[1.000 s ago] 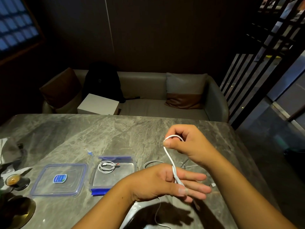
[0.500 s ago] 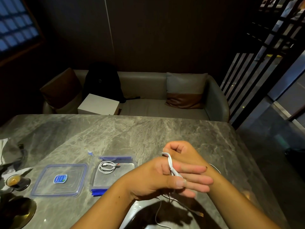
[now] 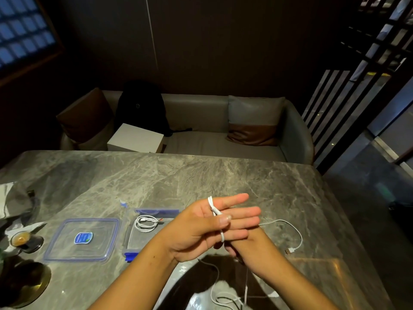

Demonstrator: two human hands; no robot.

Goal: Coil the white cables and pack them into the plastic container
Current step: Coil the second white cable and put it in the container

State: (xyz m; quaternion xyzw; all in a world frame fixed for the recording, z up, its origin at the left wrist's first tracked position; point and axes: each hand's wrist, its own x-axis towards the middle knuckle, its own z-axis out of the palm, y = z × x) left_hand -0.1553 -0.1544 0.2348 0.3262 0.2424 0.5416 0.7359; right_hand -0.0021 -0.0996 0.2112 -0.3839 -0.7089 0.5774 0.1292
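Since a second ago the right hand (image 3: 250, 251) has dropped from above the left hand (image 3: 207, 227) to below and behind it, carrying the white cable (image 3: 215, 210) around the flat, outstretched left fingers, so another wrap now sits on them, pinned by the left thumb; the right hand's grip is hidden and I cannot tell how it is closed. The cable's free tail (image 3: 290, 229) trails to 3 o'clock, ending in a plug on the table, so I judge several turns remain. At 9 o'clock the plastic container (image 3: 134, 245) already holds one coiled cable (image 3: 146, 222), its lid (image 3: 82, 239) beside it further left. The surface is a grey marble table (image 3: 178, 175); beyond, at 12 o'clock, a sofa (image 3: 201, 142) carries a backpack (image 3: 140, 106) and a white box (image 3: 136, 138) in a dim room
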